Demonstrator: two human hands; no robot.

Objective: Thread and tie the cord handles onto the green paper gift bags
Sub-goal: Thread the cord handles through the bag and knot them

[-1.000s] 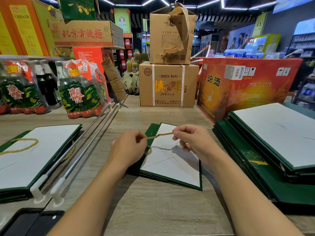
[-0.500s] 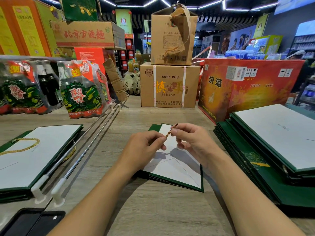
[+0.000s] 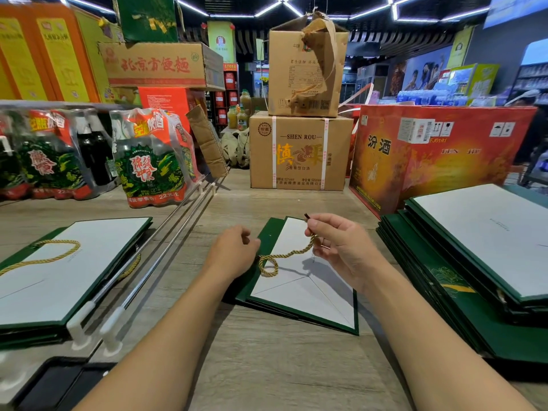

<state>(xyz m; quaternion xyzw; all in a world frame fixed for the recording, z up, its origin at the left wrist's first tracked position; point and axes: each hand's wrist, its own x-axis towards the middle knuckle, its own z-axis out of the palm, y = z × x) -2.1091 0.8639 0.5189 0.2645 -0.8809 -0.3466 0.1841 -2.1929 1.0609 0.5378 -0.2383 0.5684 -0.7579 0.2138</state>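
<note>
Cord (image 3: 282,256) end sits pinched in right hand (image 3: 341,250); left hand (image 3: 234,253) curls at nine o'clock on the bag (image 3: 311,295), hold unclear.

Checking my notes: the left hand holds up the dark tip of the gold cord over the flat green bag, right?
No: the right hand holds up the dark tip of the gold cord over the flat green bag, per the head view.
</note>
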